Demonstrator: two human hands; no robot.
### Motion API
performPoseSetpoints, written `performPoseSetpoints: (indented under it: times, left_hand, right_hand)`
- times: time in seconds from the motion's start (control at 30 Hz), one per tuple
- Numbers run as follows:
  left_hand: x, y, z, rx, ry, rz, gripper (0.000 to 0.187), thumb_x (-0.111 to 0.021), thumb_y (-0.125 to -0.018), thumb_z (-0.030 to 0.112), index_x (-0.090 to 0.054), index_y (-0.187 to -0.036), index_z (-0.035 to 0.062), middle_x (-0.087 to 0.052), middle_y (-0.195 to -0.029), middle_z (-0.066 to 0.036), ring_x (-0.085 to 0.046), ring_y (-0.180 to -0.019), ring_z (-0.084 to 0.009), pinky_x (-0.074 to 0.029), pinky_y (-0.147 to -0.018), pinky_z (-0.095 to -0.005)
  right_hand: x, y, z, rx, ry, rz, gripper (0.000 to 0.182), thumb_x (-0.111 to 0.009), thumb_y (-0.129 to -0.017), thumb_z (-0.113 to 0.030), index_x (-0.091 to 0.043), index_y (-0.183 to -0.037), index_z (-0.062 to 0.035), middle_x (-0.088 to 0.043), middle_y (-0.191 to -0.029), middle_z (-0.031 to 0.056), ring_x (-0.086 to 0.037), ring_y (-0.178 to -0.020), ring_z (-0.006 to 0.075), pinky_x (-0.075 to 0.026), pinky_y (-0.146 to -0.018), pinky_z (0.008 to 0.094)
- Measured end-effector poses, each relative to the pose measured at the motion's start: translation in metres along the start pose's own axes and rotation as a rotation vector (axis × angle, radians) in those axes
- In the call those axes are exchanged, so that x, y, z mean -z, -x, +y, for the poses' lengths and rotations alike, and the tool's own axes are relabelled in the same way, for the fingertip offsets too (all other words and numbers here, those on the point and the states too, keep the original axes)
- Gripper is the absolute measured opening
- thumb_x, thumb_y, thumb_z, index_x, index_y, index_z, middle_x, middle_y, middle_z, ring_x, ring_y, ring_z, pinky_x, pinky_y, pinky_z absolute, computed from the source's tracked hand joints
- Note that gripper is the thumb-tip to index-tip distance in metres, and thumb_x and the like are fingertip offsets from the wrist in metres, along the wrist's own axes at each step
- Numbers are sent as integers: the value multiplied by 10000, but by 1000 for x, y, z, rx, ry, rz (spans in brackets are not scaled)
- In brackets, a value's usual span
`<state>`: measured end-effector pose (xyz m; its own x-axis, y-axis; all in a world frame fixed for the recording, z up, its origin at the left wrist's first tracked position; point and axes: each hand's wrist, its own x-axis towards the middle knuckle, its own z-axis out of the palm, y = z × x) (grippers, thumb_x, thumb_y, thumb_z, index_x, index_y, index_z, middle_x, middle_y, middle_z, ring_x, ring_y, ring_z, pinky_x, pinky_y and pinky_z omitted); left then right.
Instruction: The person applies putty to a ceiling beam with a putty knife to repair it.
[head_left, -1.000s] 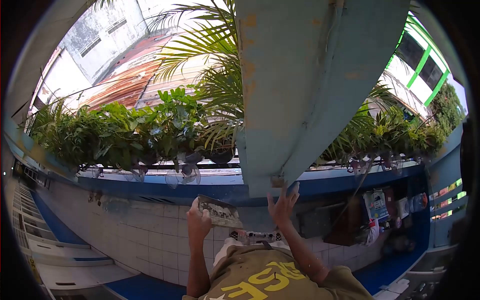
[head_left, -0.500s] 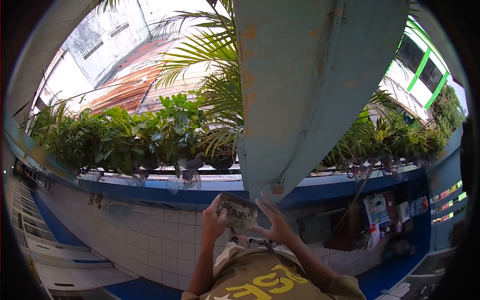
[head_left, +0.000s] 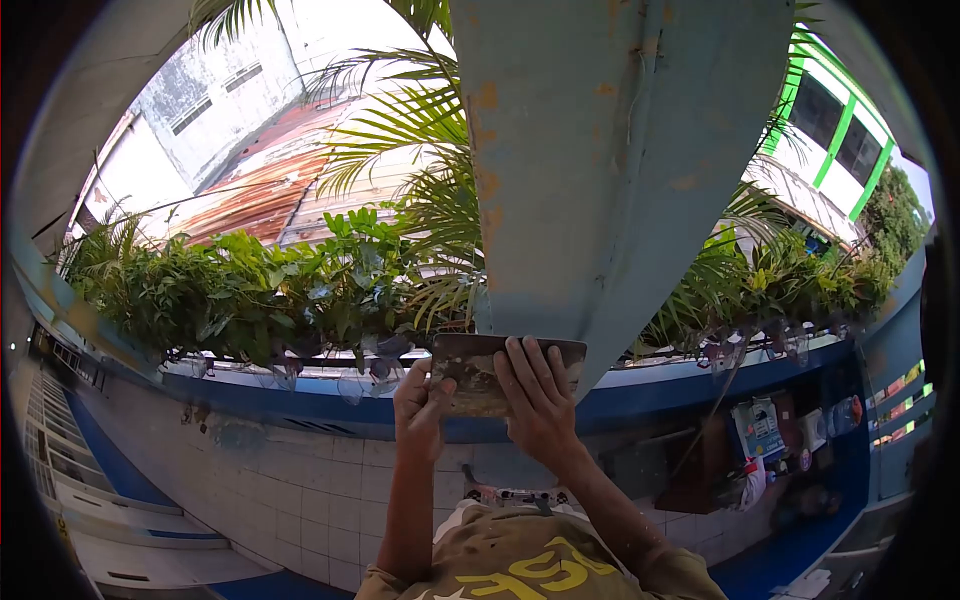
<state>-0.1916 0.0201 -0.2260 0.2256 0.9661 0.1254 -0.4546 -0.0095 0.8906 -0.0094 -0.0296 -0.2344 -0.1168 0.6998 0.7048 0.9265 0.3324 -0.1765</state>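
Observation:
A flat, rectangular scraper plate (head_left: pixel 475 362), its dirty face smeared with dried material, is held up in front of the tall grey-blue column (head_left: pixel 600 200). My left hand (head_left: pixel 420 410) grips its left end, thumb across the face and fingers round the edge. Stretched flat over the plate's right part are the fingers of my right hand (head_left: pixel 535 395), slightly apart, with the tips near its upper edge. In this view the plate overlaps the lower part of the column, whose paint is patchy with orange-brown marks.
Leafy potted plants (head_left: pixel 250 290) line the ledge on both sides of the column. Below runs a blue low wall (head_left: pixel 330 412) above a tiled floor (head_left: pixel 300 490). At right, several boxes and bags (head_left: pixel 765 430) stand near a leaning stick (head_left: pixel 710 400).
The plate has risen and turned level against the column. My right hand, spread beside the plate before, now lies flat on its face; my left hand has kept its grip.

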Motion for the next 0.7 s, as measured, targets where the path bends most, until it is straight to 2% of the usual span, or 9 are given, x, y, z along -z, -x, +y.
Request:
performPoseSetpoints:
  times: [0.17,0.23,0.27,0.33,0.37,0.43,0.47,0.53,0.7]
  left_hand:
    - [31,-10,-39,-74,335,135,240,-577,-990,28,-571,-1229,46,-688,-1062,-52,-668,-974,-127,-561,-782,-299]
    - [42,-7,-49,-118,318,117,238,-571,-1001,42,-559,-1237,64,-681,-1152,-77,-668,-1052,-148,-580,-841,-350]
    - [41,-8,-56,-112,321,116,238,-571,-1001,42,-559,-1237,64,-681,-1152,-77,-668,-1052,-148,-580,-841,-350]
    - [31,-7,-73,-100,348,89,225,-596,-1005,80,-559,-1226,66,-682,-1141,-63,-667,-1009,-134,-574,-831,-344]
    - [26,-9,-77,-100,348,92,225,-596,-1005,80,-559,-1226,66,-682,-1141,-63,-667,-1009,-134,-574,-831,-344]
    - [18,-18,-82,-71,269,80,210,-640,-1002,146,-594,-1185,54,-690,-1103,-41,-644,-975,-103,-551,-796,-310]
    - [15,-24,-80,-75,271,81,210,-640,-1002,146,-594,-1185,54,-690,-1103,-41,-644,-975,-103,-551,-796,-310]
    - [11,-35,-73,-55,-114,55,242,-688,-986,221,-635,-1126,31,-698,-989,-15,-605,-876,-65,-513,-735,-268]
    - [6,-52,-74,-151,-364,145,274,-726,-960,258,-681,-1022,-5,-692,-860,-2,-557,-768,-45,-478,-678,-248]
  right_hand:
    - [17,7,4,-110,-151,12,578,-683,-882,-136,-533,-1430,-30,-428,-1530,209,-403,-1448,291,-338,-1166,493]
    - [11,13,3,-483,-455,355,506,-731,-920,-238,-591,-1342,4,-594,-1330,223,-598,-1227,220,-486,-983,384]
    - [3,19,12,-487,-450,353,506,-731,-920,-238,-591,-1342,4,-594,-1330,223,-598,-1227,220,-486,-983,384]
    - [-16,35,36,-793,-905,49,332,-681,-982,-259,-655,-1157,21,-682,-943,107,-606,-831,102,-474,-699,267]
    - [-19,30,36,-792,-906,47,332,-681,-982,-259,-655,-1157,21,-682,-943,107,-606,-831,102,-474,-699,267]
    - [-25,15,38,-819,-1006,350,338,-643,-1015,-292,-570,-816,-29,-420,-647,-72,-329,-621,25,-291,-525,271]
    - [-30,15,42,-814,-1007,349,338,-643,-1015,-292,-570,-816,-29,-420,-647,-72,-329,-621,25,-291,-525,271]
    - [-47,20,54,-751,-961,498,381,-628,-1026,-273,-513,-755,-31,-392,-648,-66,-302,-622,34,-252,-530,264]
    - [-86,21,62,-768,-947,626,488,-623,-1029,-290,-394,-660,-67,-283,-610,-74,-230,-600,43,-200,-517,301]
